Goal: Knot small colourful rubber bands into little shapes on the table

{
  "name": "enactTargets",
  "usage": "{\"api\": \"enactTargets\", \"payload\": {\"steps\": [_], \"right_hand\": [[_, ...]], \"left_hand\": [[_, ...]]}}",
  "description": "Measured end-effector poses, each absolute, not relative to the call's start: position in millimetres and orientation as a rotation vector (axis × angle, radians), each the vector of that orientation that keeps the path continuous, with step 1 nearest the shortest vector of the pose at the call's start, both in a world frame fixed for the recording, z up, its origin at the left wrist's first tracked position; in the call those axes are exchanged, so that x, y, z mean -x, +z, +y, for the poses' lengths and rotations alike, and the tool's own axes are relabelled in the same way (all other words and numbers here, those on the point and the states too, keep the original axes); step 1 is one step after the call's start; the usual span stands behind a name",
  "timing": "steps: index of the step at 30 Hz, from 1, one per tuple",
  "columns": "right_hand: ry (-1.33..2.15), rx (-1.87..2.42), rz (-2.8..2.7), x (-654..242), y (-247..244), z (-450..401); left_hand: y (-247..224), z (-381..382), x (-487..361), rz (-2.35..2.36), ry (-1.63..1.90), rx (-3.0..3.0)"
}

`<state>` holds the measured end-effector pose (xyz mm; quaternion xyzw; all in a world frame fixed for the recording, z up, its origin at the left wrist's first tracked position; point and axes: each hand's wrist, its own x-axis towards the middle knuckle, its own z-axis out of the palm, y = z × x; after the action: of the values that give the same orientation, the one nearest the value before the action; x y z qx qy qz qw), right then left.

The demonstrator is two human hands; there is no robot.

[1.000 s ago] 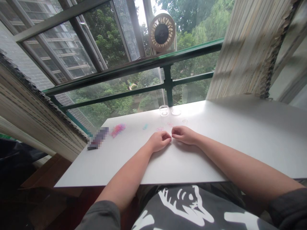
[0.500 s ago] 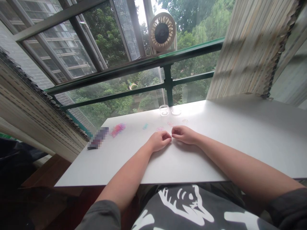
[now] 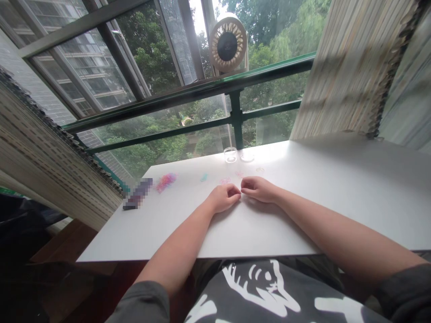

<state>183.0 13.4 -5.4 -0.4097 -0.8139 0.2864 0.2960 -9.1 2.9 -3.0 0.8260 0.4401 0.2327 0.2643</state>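
Note:
My left hand (image 3: 225,198) rests on the white table (image 3: 161,237), its fingers curled in and the thumb tip meeting them. My right hand (image 3: 258,189) lies just beside it in a similar loose curl, the fingertips of both hands almost touching. Nothing shows in either hand. Just beyond my left hand is a small pink cluster (image 3: 225,181) of thin pieces, partly hidden by its fingers. Another pink cluster (image 3: 239,174) and a few yellowish loops (image 3: 260,170) lie beyond my right hand.
A clear round container (image 3: 230,155) stands at the table's far edge, beside a clear flat lid (image 3: 247,157). Farther left lie a teal cluster (image 3: 204,177), a multicoloured heap (image 3: 166,182) and a blurred-out dark object (image 3: 138,194). A round fan (image 3: 227,45) stands behind the railing (image 3: 188,98).

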Motion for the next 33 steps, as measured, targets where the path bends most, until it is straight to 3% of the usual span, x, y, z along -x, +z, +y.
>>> {"api": "enactTargets", "payload": {"steps": [33], "right_hand": [[0.754,1.106,-2.161,-183.3,-5.8,13.1]], "left_hand": [[-3.3,2.7,9.4,1.186,0.619,-2.216]]}}
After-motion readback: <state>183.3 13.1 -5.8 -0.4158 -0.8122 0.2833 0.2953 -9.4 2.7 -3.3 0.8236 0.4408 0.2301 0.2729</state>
